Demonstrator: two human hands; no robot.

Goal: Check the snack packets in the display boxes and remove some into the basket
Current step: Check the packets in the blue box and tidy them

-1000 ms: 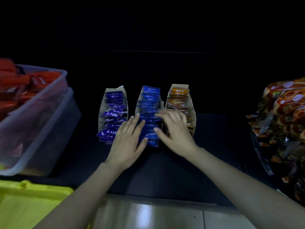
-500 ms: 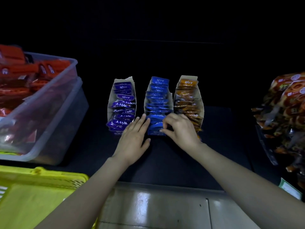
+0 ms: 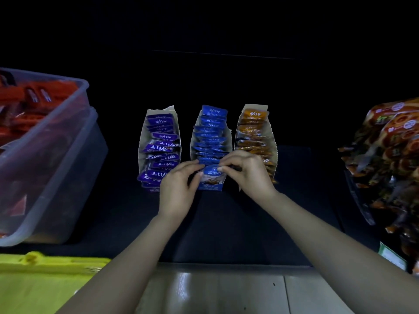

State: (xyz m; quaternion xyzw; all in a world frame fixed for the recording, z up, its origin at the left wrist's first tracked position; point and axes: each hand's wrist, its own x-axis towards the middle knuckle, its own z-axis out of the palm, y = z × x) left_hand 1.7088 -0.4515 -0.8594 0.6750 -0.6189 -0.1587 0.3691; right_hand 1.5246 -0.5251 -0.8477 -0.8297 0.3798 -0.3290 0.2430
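Front blue foil snack packet (image 3: 212, 176) sits at near end of middle cardboard display box (image 3: 229, 141). Left hand (image 3: 179, 189) and right hand (image 3: 249, 173): fingers of both pinch its top edge. Yellow plastic basket (image 3: 45, 279) at lower left.

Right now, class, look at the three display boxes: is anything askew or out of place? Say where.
The purple packets in the left display box lie jumbled, tilted different ways, and the front ones overhang its near end. The blue packets and orange packets stand in more even rows.
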